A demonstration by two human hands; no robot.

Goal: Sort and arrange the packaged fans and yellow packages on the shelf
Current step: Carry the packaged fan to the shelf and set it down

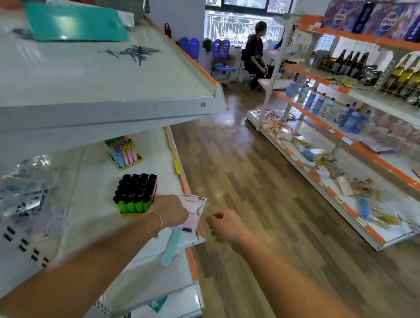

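Note:
My left hand grips a packaged fan, a pale pink-and-white card pack with a mint-green handle hanging below it, at the front edge of the white middle shelf. My right hand hovers just right of the pack over the aisle floor, fingers loosely curled, holding nothing. No yellow packages are plainly visible near my hands.
A box of green lighters with black caps stands just left of my left hand, with a tray of pastel lighters behind it. Clear plastic packs lie at the shelf's left. A stocked shelf unit lines the right. A person sits at the back.

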